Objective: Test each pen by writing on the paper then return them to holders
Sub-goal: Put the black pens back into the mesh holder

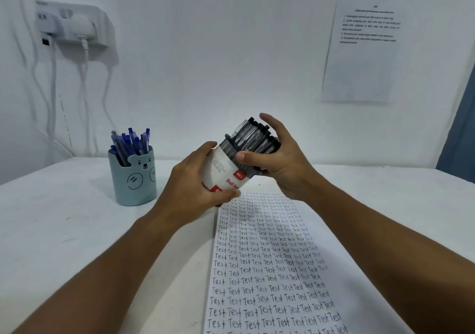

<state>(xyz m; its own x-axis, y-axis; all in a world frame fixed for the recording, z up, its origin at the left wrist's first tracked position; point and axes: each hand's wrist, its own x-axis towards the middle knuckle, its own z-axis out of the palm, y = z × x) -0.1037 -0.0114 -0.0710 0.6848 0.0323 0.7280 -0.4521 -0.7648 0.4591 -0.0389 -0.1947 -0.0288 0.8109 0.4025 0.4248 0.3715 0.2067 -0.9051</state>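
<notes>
A white ball-pen holder [226, 172] with a red label hangs tilted to the right above the table. My left hand [198, 179] grips its lower end. A bundle of black pens [253, 138] sticks out of its top, and my right hand [277, 159] is curled round that bundle, thumb on the near side. Below lies a sheet of paper [272, 269] filled with rows of the handwritten word "Test". At the left a blue-grey bear holder [133, 177] stands upright with several blue pens [131, 141] in it.
The white table [64, 231] meets a white wall at the back. A power strip with hanging cables [74, 25] is mounted on the wall at upper left. A printed instruction sheet [362, 48] is taped to the wall at upper right.
</notes>
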